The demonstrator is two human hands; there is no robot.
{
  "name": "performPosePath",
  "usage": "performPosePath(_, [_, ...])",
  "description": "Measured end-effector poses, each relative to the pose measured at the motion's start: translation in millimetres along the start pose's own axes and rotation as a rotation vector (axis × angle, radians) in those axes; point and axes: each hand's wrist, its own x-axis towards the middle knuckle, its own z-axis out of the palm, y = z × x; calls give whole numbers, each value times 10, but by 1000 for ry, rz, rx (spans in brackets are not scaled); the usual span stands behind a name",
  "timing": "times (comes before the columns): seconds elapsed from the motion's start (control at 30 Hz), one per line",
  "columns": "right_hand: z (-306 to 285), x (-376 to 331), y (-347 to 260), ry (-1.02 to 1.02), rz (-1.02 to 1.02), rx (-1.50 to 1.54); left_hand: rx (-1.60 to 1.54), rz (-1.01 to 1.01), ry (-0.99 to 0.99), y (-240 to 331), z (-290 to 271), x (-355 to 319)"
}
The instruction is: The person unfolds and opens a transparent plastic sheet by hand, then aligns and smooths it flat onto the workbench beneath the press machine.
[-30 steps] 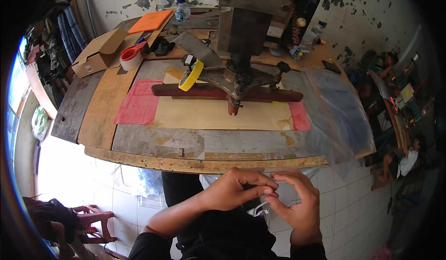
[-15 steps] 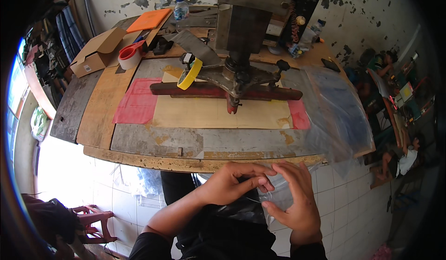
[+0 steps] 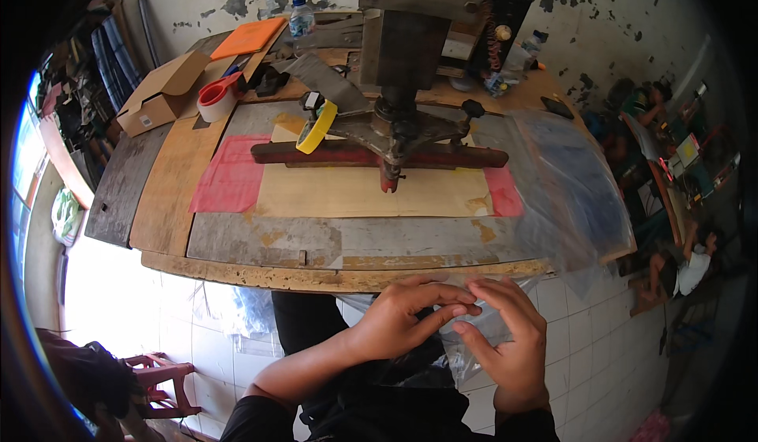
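In front of the table edge, over my lap, my left hand (image 3: 417,316) has its thumb and fingers drawn together. Whatever may be in that pinch is too small or too clear to make out. My right hand (image 3: 512,333) is curved, its thumb spread well away from the fingers. Its fingertips meet or nearly meet those of the left hand. Clear plastic sheeting (image 3: 467,361) hangs below and behind both hands; whether the fingers grip it cannot be seen.
A press with a red-edged bar (image 3: 466,158) stands over a cream sheet (image 3: 355,193) on the table. Yellow tape (image 3: 317,128) hangs from it. Plastic sheets (image 3: 572,174) drape off the right side. Left are a cardboard box (image 3: 162,95), tape dispenser (image 3: 217,99) and red stool (image 3: 162,379).
Both hands have shifted slightly right, with the left fingertips nearer the right hand. A thin clear strand seen earlier under the left fingers no longer shows. The view has moved a little.
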Motion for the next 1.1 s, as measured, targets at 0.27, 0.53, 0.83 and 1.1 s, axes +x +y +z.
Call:
performPosePath(0.27, [33,67,29,57,-58,4,121,45,-24,46,10,-49])
performPosePath(0.53, [81,115,71,110,-76,-38,263,99,-26,-2,-20,-76])
performPosePath(0.83, [98,201,135,139,-44,50,384,71,4,-42,-20,-112])
performPosePath(1.1, [66,226,152,129,30,185,398,149,67,-58,-46,-123])
